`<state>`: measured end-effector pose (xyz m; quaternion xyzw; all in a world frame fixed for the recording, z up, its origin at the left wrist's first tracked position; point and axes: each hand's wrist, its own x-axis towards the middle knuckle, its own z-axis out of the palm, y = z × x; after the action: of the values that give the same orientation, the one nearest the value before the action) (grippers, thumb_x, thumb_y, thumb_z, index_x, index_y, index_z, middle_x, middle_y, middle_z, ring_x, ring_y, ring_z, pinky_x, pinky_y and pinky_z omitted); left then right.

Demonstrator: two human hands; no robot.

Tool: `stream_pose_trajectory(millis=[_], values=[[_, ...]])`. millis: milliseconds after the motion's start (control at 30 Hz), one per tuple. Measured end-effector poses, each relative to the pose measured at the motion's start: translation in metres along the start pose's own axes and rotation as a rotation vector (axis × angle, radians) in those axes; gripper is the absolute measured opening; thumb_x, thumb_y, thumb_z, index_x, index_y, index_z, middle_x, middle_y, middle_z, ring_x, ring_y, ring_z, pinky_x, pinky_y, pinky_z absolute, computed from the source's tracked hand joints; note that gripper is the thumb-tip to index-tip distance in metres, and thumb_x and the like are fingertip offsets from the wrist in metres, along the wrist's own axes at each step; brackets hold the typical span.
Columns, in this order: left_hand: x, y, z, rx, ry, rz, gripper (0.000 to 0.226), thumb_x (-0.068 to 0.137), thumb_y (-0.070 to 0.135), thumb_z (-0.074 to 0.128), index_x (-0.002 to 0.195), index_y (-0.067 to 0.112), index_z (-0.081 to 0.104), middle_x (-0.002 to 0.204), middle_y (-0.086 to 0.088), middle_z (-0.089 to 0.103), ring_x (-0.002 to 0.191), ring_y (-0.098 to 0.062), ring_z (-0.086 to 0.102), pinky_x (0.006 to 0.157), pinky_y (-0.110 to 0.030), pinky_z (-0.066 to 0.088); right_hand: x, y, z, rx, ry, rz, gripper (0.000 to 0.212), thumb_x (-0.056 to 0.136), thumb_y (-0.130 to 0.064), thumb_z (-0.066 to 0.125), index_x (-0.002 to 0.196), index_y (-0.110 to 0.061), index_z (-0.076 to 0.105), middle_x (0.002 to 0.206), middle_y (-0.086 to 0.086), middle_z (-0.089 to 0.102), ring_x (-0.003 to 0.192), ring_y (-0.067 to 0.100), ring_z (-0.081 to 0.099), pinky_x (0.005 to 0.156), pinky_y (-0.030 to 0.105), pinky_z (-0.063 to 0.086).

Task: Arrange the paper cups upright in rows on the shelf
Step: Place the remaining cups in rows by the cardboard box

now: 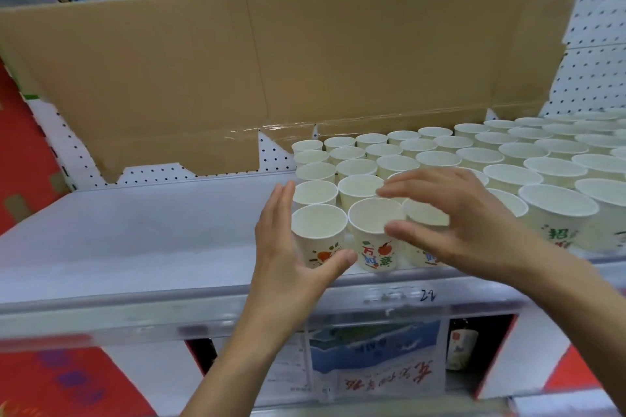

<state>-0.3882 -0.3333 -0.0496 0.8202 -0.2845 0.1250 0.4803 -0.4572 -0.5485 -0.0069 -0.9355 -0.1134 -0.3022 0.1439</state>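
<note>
Several white paper cups with printed fruit and characters stand upright in rows on the right half of the white shelf [135, 240]. My left hand [288, 247] rests with straight fingers against the left side of the front-left cup [318, 230], thumb under its front. My right hand [454, 213] hovers with spread, relaxed fingers over the front rows, its thumb touching the rim of the second front cup [372, 230]. Part of a third front cup [423, 223] is hidden behind that hand.
A tall flattened cardboard sheet [271, 61] stands along the back of the shelf against white pegboard [596, 71]. The shelf's front rail [169, 318] runs across below my hands. Beneath it are packaged goods [376, 362] and red panels.
</note>
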Motion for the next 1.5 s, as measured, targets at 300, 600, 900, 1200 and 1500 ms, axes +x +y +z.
stream_pose_trajectory(millis=[300,600,900,1200,1500], values=[[0.009,0.015,0.020,0.419,0.058,0.512,0.035,0.087,0.049,0.057,0.119,0.036,0.062,0.119,0.017,0.064,0.132,-0.010,0.039,0.116,-0.053,0.006,-0.037,0.026,-0.011,-0.144,0.026,0.077,0.035,0.085,-0.055,0.049,0.110,-0.037,0.064,0.108,-0.017,0.064,0.112,0.010,0.052,0.095,0.035,0.034],[0.015,0.026,0.017,0.508,-0.008,0.513,0.020,0.079,0.026,0.075,0.098,0.032,0.073,0.090,0.013,0.071,0.099,-0.018,0.061,0.113,-0.058,0.012,-0.040,0.029,-0.005,-0.174,0.066,0.073,0.013,0.086,-0.037,0.056,0.092,-0.032,0.067,0.093,-0.014,0.065,0.096,0.014,0.056,0.090,0.039,0.040],[0.016,0.031,0.017,0.540,-0.033,0.507,0.017,0.082,0.024,0.068,0.099,0.029,0.072,0.090,0.011,0.070,0.098,-0.022,0.061,0.110,-0.066,0.016,-0.040,0.029,-0.004,-0.124,0.044,0.066,0.027,0.088,-0.048,0.043,0.094,-0.034,0.065,0.093,-0.024,0.057,0.093,0.005,0.051,0.087,0.029,0.033],[0.018,0.032,0.018,0.606,-0.049,0.555,0.016,0.083,0.025,0.068,0.099,0.028,0.071,0.090,0.009,0.069,0.098,-0.021,0.061,0.111,-0.063,0.022,-0.041,0.031,-0.003,-0.100,0.028,0.072,0.028,0.089,-0.050,0.043,0.098,-0.034,0.065,0.096,-0.025,0.057,0.098,0.004,0.051,0.091,0.023,0.029],[0.015,0.026,0.021,0.496,-0.064,0.528,0.032,0.084,0.033,0.071,0.114,0.024,0.066,0.110,0.007,0.066,0.104,-0.015,0.055,0.088,-0.031,0.045,-0.041,0.027,0.001,-0.094,0.028,0.086,0.031,0.088,-0.041,0.054,0.115,-0.031,0.066,0.120,-0.014,0.062,0.117,0.011,0.053,0.100,0.035,0.039]])
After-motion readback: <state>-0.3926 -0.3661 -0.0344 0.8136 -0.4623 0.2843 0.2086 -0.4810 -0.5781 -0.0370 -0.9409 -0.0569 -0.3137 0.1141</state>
